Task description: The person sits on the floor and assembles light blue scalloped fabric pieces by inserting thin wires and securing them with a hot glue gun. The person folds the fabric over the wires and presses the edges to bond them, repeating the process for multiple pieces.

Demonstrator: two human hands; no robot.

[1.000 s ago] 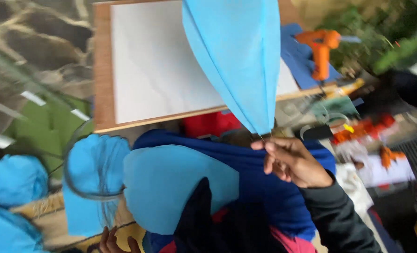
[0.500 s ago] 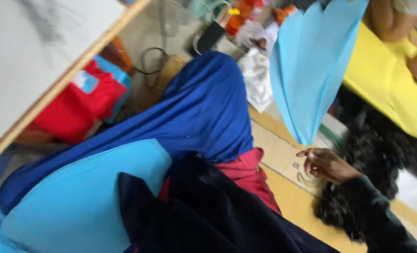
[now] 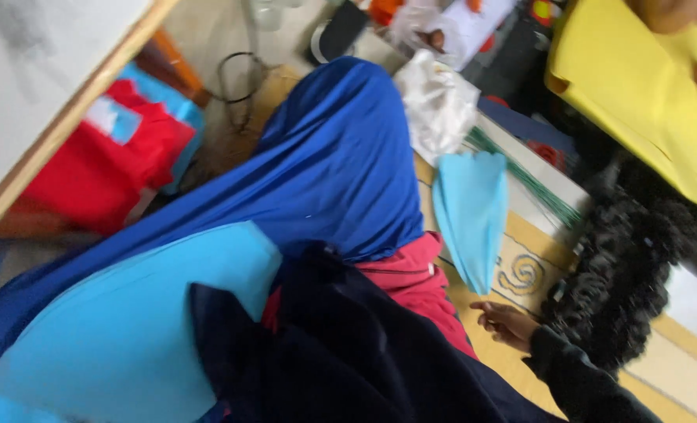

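Just above the right hand (image 3: 511, 323), a light blue petal-shaped paper piece (image 3: 471, 211) lies on the patterned mat (image 3: 521, 270), its pointed tip close to the loosely spread fingers, which grip nothing. To the left of that hand a dark blue cloth (image 3: 333, 164) drapes over the lap, with a larger light blue sheet (image 3: 129, 329) beyond it. The left hand is out of view.

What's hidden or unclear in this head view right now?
- Left hand: out of frame.
- Right hand: motion blur; contact with the light blue paper cone unclear.
- Green sticks: partly behind the cone.
- Yellow sheet: cut by the right edge.
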